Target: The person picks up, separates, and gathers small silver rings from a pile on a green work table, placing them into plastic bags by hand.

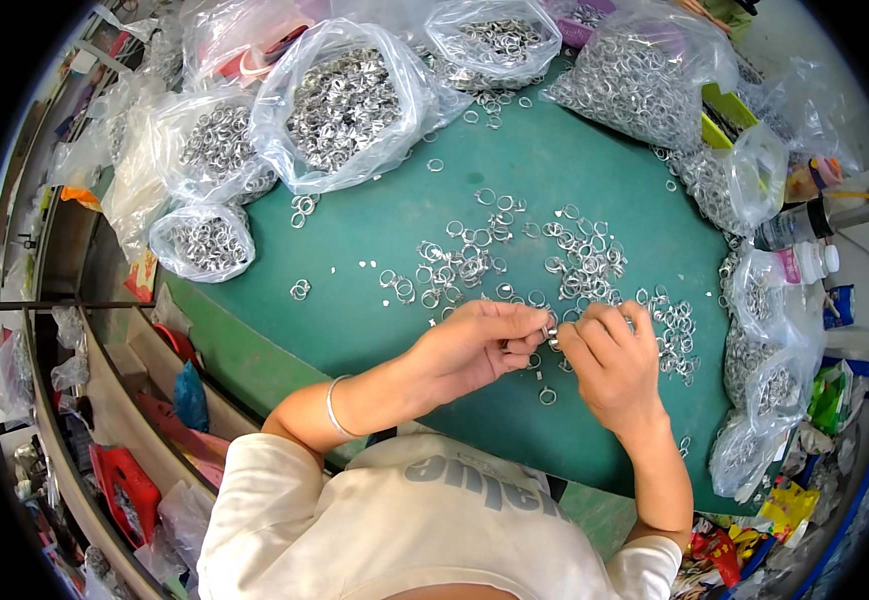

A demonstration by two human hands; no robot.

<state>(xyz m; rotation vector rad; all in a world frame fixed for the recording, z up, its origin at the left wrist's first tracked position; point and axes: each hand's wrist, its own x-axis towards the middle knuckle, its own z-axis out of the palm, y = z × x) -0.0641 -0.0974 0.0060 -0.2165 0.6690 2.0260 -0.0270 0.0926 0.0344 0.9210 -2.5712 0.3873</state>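
My left hand (481,345) is closed in a pinch, thumb and forefinger on a small silvery ring (552,334). From the other side my right hand (609,365) has its fingertips closed on the same ring, partly hiding it. Beneath and beyond both hands, loose silvery rings (469,262) lie in a scattered pile on the green tabletop (354,235). A second heap of rings (589,260) spreads toward the right. One single ring (547,396) rests on the near side, between my wrists.
Clear plastic bags full of rings (344,105) line the far edge. More ring-filled bags (754,350) run down the right side, near a white-capped bottle (809,262). At left stand shelves with a red plastic container (126,490). Tiny white pieces (374,265) dot the table.
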